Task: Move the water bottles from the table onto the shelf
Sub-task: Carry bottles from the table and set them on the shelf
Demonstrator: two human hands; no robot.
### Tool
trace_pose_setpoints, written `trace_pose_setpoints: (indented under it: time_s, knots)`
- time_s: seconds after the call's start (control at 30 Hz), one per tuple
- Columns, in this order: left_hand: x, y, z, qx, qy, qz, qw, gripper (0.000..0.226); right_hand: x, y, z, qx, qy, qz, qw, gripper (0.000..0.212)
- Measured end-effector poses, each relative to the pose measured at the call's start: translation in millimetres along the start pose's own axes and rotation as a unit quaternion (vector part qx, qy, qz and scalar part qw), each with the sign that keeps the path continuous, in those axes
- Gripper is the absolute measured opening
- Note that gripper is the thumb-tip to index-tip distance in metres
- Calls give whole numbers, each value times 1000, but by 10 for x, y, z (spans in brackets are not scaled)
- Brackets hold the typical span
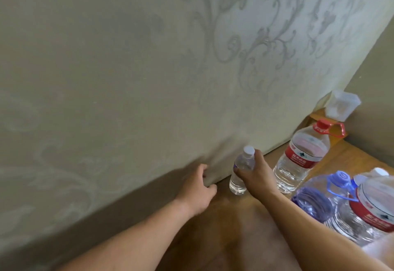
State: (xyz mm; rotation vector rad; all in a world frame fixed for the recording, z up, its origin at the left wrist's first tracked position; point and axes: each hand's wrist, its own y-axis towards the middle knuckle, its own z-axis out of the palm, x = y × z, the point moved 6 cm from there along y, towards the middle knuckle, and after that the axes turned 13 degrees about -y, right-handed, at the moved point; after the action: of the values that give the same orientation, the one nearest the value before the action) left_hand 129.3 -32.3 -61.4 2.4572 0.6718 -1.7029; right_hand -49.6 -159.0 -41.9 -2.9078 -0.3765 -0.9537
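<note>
Small clear plastic water bottle with white cap (242,170) stands slightly tilted on the brown wooden worktop (230,217), close to the wall base. Right hand (253,175) is wrapped around its upper body, fingers curled on the far side, thumb on the near side below the neck; a closed grip on the bottle. Bottle base looks to be on or just above the wood, cannot tell which.

Left hand (198,187) is just left of the bottle, apart from it, fingers loosely curled and half closed, holding nothing; fingertips touch or nearly touch the beige patterned wallpaper wall (128,68) where it meets the worktop.

Right of the small bottle: large clear water jug with red label and red cap with handle (298,155), upright, just beside the right hand's back. Nearer the camera at right edge: a clear jug with blue cap and blue handle (324,194), and against it another large red-labelled jug with white cap (375,202), partly cut by the frame. These crowd the right side.

Far back in the corner a translucent plastic cup (343,106) sits on a raised wooden ledge (317,115).

Open wood lies in front of and between the two forearms, down the middle of the view. Wall runs diagonally along the left, bounding the worktop.
</note>
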Motion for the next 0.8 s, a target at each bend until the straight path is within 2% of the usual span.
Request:
trace_pose_setpoints:
  time_s: [0.17,0.2,0.3,0.43,0.63,0.73,0.8]
  knots:
    - [-335,-661,-421,23,-16,67,997,87,976,-976,-404,19,10,-112,993,46]
    - [-414,-858,-551,20,-30,91,995,83,1208,-1213,-475,22,10,-132,991,47]
    - [-529,-1557,-1041,8,-57,144,988,52,1883,-1961,-577,34,-1,-187,982,49]
    - [-256,-2427,-1933,-12,-63,159,985,54,2719,-2849,-425,67,-10,-249,966,60]
    - [146,-3553,-3655,-108,-41,173,978,63,4142,-3819,102,131,-3,-376,917,60]
    - [403,-3899,-4361,-187,-61,165,966,65,4755,-4100,520,147,41,-435,887,63]
    - [619,-3989,-4716,-258,-81,156,950,66,4967,-4119,966,174,47,-437,881,67]
